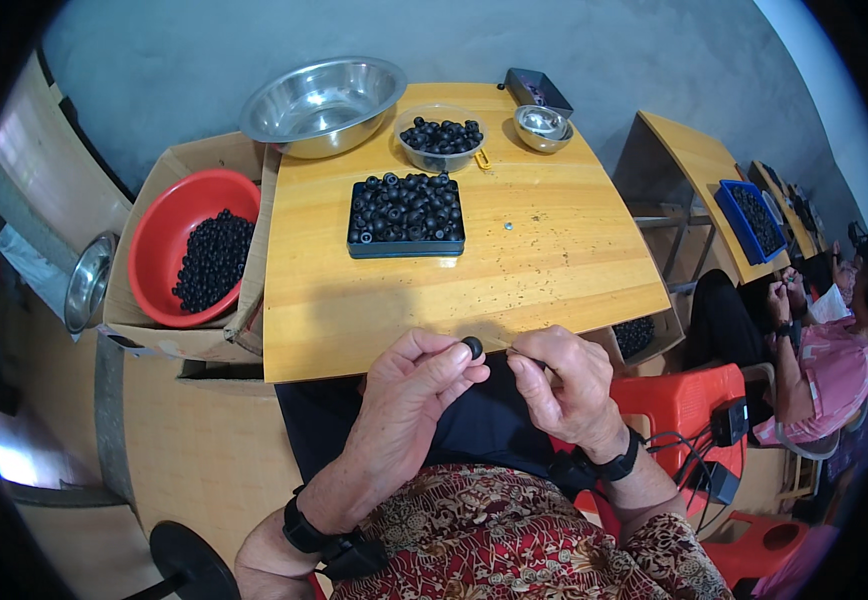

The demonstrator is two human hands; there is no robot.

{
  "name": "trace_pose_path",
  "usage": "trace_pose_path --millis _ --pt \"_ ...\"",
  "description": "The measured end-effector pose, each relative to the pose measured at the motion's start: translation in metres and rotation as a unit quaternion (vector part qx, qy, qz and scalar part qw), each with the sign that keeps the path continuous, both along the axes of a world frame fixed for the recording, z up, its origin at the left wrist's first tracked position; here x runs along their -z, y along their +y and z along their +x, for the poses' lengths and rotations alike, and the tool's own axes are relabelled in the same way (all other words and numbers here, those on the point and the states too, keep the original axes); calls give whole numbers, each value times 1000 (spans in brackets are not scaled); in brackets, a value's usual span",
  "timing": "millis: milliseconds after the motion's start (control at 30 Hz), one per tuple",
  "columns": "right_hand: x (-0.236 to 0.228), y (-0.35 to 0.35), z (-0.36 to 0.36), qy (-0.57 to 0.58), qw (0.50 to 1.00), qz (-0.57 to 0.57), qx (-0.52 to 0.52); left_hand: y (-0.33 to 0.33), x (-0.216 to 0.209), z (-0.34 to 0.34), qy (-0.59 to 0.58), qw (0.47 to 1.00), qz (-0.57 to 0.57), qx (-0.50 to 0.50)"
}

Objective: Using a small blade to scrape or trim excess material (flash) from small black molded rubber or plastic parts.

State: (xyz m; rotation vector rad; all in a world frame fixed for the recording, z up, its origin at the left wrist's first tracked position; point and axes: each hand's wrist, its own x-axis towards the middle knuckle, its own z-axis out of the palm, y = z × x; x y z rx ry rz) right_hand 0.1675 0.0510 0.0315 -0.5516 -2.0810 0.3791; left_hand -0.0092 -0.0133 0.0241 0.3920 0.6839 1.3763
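My left hand [416,378] pinches a small round black piece [472,347] between thumb and fingertips, just off the table's near edge. Close beside it on the right, my right hand [566,385] is closed with thumb against forefinger; a thin, pale tip seems to stick out toward the black piece, too small to name. Beyond my hands, a dark rectangular tray [406,250] is heaped with similar black pieces [404,208]. Behind that stands a clear round tub [412,158] partly filled with more of them.
On the wooden table [324,300] are a large steel basin [284,125], a small steel bowl [542,143], a dark box [554,97] and scattered crumbs. A red basin [144,262] of black pieces sits in a carton at left. Right are a red stool [689,400] and a seated person [834,370].
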Motion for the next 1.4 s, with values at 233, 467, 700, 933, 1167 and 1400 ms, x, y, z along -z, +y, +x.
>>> trace_pose_path --millis 233,467,700,933,1167,1400 --pt "0 0 -1 -33 998 58 1 0 -1 1 -6 1000 -2 1" --pt "4 1 -4 -33 997 72 0 -1 0 0 -18 1000 -8 4" --pt "7 0 -4 -30 996 86 -3 -1 0 0 -39 999 0 3" --pt "8 2 -3 -44 995 90 1 -1 2 0 -36 999 -4 8" --pt "11 0 -5 -28 996 84 1 1 8 2 -45 999 -3 4" --pt "21 4 -1 -40 989 140 5 3 12 1 -42 998 50 24"
